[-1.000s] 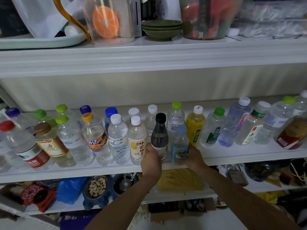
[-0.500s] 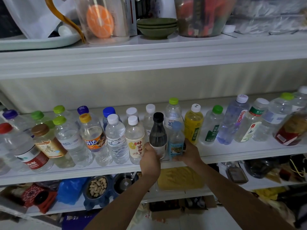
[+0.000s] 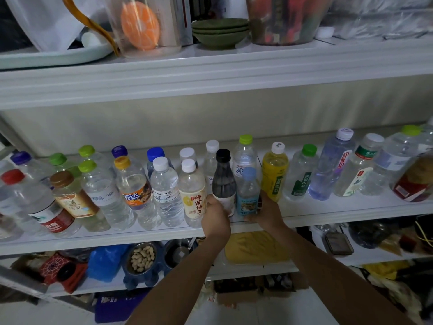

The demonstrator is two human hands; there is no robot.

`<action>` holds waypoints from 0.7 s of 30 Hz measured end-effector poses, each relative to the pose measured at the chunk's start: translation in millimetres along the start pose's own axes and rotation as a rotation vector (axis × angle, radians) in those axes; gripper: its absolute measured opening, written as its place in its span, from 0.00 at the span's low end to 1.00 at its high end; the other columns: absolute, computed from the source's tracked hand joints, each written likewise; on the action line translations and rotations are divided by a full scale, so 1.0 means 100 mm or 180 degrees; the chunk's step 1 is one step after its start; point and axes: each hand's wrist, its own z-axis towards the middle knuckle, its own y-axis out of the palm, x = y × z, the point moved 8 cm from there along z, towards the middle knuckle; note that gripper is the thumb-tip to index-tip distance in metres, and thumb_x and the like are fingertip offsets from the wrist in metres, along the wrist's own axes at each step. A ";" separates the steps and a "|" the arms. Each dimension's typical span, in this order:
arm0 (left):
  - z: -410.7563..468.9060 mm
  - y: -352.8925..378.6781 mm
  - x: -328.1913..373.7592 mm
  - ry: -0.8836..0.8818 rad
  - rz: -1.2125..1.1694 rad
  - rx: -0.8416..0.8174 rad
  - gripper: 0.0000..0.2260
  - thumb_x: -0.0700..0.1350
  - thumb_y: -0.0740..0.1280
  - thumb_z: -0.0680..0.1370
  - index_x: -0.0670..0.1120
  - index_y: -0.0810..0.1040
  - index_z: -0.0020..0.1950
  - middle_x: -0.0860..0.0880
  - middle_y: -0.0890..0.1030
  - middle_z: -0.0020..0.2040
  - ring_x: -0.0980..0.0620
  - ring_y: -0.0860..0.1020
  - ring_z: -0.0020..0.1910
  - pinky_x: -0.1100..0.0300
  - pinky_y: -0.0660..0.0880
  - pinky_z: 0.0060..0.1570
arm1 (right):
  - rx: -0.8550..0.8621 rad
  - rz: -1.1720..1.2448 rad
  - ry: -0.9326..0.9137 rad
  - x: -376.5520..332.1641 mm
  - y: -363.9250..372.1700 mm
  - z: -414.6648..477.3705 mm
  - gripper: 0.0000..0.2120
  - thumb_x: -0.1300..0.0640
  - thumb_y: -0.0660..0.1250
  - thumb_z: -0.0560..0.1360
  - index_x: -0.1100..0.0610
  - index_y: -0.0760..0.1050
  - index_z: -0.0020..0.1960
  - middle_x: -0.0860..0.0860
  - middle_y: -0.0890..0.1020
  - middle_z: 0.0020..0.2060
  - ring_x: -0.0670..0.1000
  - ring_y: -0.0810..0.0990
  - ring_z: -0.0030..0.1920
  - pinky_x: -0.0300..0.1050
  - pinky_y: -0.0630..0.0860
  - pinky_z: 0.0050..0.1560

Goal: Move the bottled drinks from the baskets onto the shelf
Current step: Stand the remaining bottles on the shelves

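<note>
On the long white shelf (image 3: 328,213), beside a row of plastic drink bottles (image 3: 164,191), the left hand (image 3: 216,214) grips a dark black-capped bottle (image 3: 223,181) and the right hand (image 3: 268,213) a small blue-capped clear bottle (image 3: 248,192).

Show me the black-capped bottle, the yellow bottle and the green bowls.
black-capped bottle (image 3: 223,184), head view, dark body below the neck.
yellow bottle (image 3: 274,170), head view, yellow body above label.
green bowls (image 3: 220,38), head view, bottom bowl's outer wall.

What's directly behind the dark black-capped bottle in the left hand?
A clear plastic bottle with a white cap stands behind the dark black-capped bottle that the left hand grips. Its cap and shoulder show; its lower body and label are covered.
</note>
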 end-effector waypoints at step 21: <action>-0.10 0.03 -0.08 -0.0038 -0.0082 -0.0036 0.20 0.41 0.65 0.78 0.41 0.61 0.65 0.41 0.78 0.55 0.40 0.79 0.54 0.49 0.76 0.51 | -0.0008 -0.0088 0.0018 0.02 0.03 -0.03 0.32 0.61 0.80 0.61 0.60 0.70 0.62 0.55 0.79 0.59 0.56 0.77 0.61 0.45 0.72 0.57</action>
